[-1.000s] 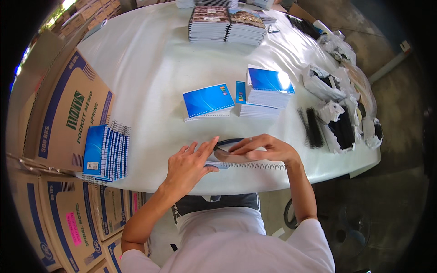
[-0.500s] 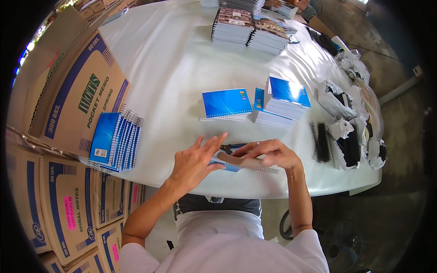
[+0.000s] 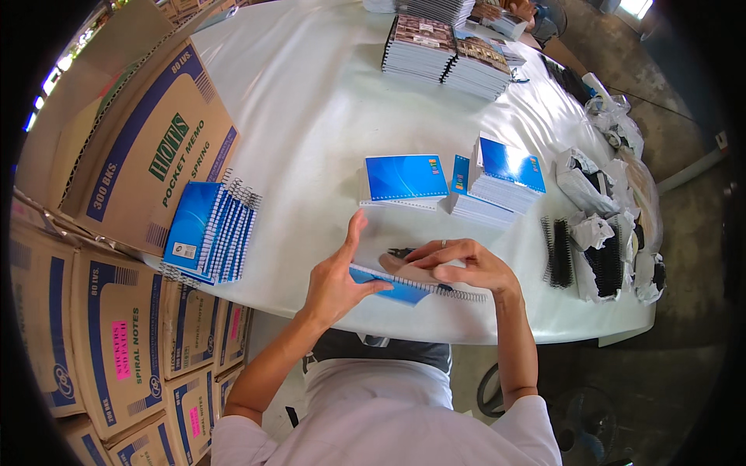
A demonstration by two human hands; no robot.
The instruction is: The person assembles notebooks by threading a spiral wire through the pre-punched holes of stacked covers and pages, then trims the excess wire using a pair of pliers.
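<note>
A small blue notebook (image 3: 406,292) lies near the table's front edge, under my left hand (image 3: 336,281). My left thumb presses its cover while the index finger points up. A metal wire coil (image 3: 469,295) runs along the notebook's edge and sticks out past it to the right. My right hand (image 3: 475,268), with a ring on one finger, is curled just above the coil. What its fingers grip is hidden. Dark pliers (image 3: 400,252) show partly beside those fingertips. Beyond my hands sit a stack of unbound blue notebooks (image 3: 404,178) and a taller stack (image 3: 509,167).
Coil-bound blue notebooks (image 3: 194,225) stand at left against a large cardboard box (image 3: 159,147). More boxes (image 3: 120,342) are piled below. Black coils (image 3: 557,252) and wrapped coil bundles (image 3: 598,256) line the right side. Thick bound books (image 3: 447,58) and another person's hands (image 3: 521,11) are far back.
My left index finger has lifted and spread away from the others, showing more of the notebook and coil. My right fingers have curled inward. The whole view has shifted slightly.
</note>
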